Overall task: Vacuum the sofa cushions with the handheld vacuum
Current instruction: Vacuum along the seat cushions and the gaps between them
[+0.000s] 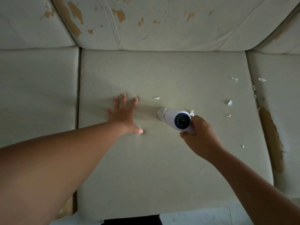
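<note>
We are pressing our left hand (124, 114), fingers spread flat, on the middle seat cushion (162, 168) left of the handheld vacuum (176, 120). Our right hand (198, 137) is gripping its handle, nozzle down mid-cushion. We should be sweeping slowly toward the white scraps (229, 103) right of it.

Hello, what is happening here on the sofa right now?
A person is vacuuming the middle seat cushion. The right hand grips a white handheld vacuum, its nozzle pointed down at the cushion. The left hand lies flat on the cushion, fingers spread, beside the vacuum. Small white scraps remain on the cushion's right side, so the job is not finished.
</note>
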